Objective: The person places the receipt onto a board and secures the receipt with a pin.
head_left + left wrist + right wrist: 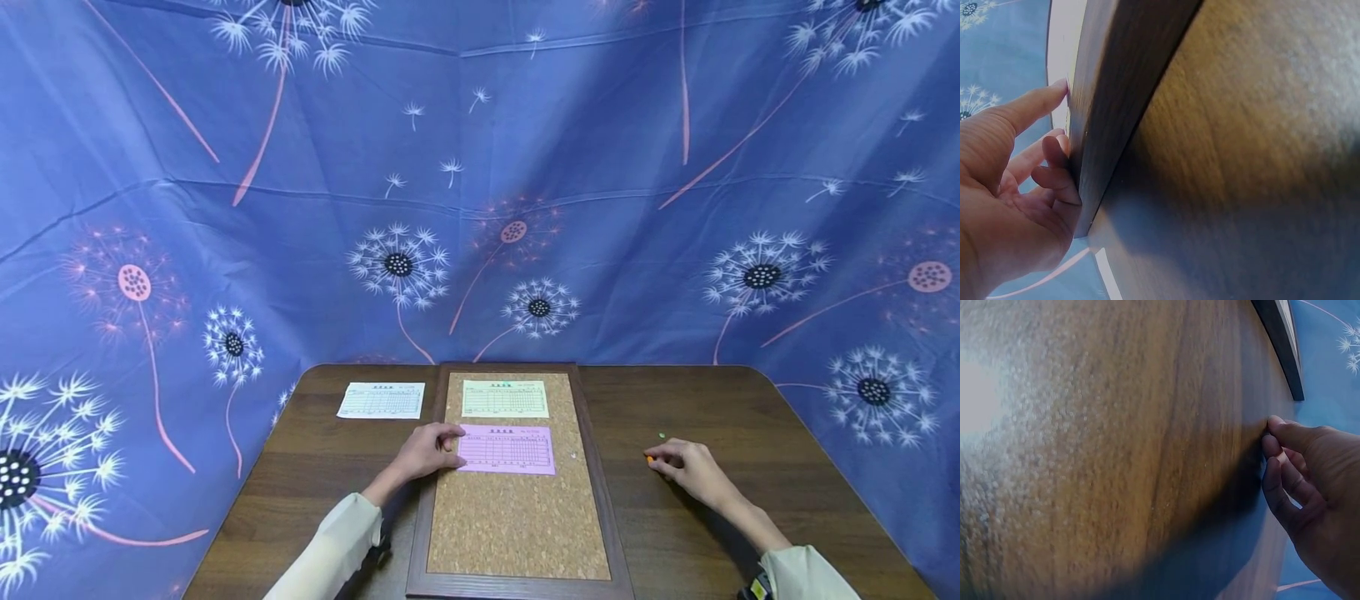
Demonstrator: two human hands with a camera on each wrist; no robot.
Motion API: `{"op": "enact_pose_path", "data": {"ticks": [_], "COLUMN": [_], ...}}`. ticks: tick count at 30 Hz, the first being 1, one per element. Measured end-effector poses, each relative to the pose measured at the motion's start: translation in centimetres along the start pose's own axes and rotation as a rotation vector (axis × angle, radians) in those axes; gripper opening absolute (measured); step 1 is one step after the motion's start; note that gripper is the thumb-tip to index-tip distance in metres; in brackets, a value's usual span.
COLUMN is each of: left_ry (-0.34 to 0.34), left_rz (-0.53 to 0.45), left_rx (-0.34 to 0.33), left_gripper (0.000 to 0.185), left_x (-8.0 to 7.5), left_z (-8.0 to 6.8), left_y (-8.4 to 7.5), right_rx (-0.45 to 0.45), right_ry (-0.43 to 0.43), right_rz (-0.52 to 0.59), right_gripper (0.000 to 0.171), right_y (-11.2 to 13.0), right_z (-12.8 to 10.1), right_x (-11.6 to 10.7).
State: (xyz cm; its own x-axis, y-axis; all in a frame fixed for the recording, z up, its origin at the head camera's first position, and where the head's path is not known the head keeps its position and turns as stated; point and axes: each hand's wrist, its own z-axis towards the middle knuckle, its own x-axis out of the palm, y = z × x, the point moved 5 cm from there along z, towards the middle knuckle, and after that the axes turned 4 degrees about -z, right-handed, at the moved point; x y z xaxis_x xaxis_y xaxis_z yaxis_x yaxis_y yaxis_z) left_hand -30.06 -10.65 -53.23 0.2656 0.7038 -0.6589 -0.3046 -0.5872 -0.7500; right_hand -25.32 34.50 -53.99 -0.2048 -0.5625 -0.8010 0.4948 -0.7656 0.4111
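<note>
A cork board (517, 525) in a dark wooden frame (420, 517) lies on the brown table (757, 508). A pale green form (505, 398) lies at its top and a pink form (507, 450) below it. My left hand (448, 447) rests over the frame's left side, its fingertips pressing the pink form's left edge. In the left wrist view the left hand (1016, 181) lies against the frame (1116, 94). My right hand (660, 462) rests on the table right of the board and pinches a small orange pushpin (649, 458). In the right wrist view the right hand (1304, 481) has its fingertips curled down onto the wood.
A white form (382, 400) lies on the table left of the board. A small green pushpin (662, 435) sits just beyond my right hand. A pale speck (573, 456) shows on the cork right of the pink form. Blue dandelion-print cloth (480, 208) surrounds the table.
</note>
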Motion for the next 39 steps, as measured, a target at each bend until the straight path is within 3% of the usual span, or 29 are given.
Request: {"op": "enact_pose_path", "data": {"ticks": [12,20,39], "left_ry": [-0.009,-0.015,-0.008], "left_rz": [0.01,-0.006,-0.002], "left_rx": [0.003,0.024,0.022], "left_gripper": [0.043,0.043,0.043], "left_x": [0.0,0.0,0.1], "left_z": [-0.2,-0.2,-0.2], "left_y": [-0.1,-0.2,-0.1], "right_rx": [-0.014,0.033,0.311], "right_ry": [-0.022,0.009,0.075], "right_rz": [-0.056,-0.031,0.18], "right_gripper": [0.013,0.012,0.016], "right_y": [0.4,0.5,-0.5], "right_z": [0.5,0.4,0.4], "right_x": [0.2,0.4,0.3]}}
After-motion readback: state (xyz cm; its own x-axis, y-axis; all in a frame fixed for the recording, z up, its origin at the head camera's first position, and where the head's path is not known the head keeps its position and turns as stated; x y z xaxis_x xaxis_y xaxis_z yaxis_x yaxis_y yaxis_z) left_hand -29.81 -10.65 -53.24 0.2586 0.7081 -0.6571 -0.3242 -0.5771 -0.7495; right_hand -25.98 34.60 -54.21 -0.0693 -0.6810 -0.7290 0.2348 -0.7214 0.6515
